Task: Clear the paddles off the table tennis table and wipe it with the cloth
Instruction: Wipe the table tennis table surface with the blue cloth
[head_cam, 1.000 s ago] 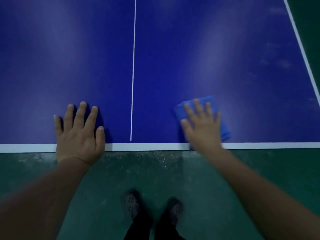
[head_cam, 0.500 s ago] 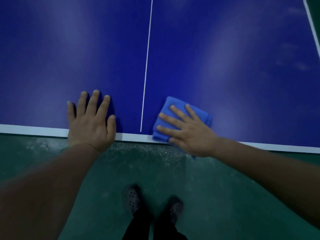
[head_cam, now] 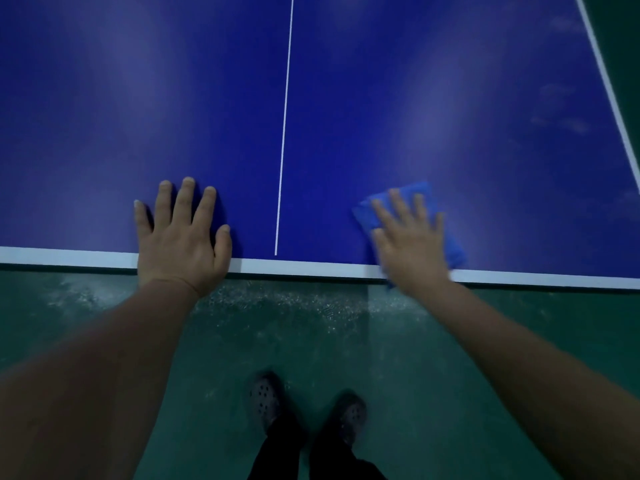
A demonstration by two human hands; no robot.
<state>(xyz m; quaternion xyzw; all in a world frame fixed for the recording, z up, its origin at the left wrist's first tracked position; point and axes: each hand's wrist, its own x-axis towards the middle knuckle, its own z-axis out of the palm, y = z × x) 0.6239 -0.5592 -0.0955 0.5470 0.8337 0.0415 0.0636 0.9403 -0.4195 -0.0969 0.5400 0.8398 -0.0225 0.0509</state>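
Note:
The blue table tennis table fills the upper part of the view, with a white centre line and a white near edge. My left hand lies flat on it with straight fingers, left of the centre line, at the near edge. My right hand presses flat on a folded blue cloth right of the centre line, close to the near edge. The cloth shows around my fingers and to the right of my palm. No paddle is in view.
The table's white right edge runs diagonally at the upper right. Faint smudges mark the surface near it. Below the table is a green floor with pale dust along the edge, and my two dark shoes.
My right hand has slid the cloth to the right, away from the centre line, and its fingers now point away from me. My left hand has stayed flat at the near edge.

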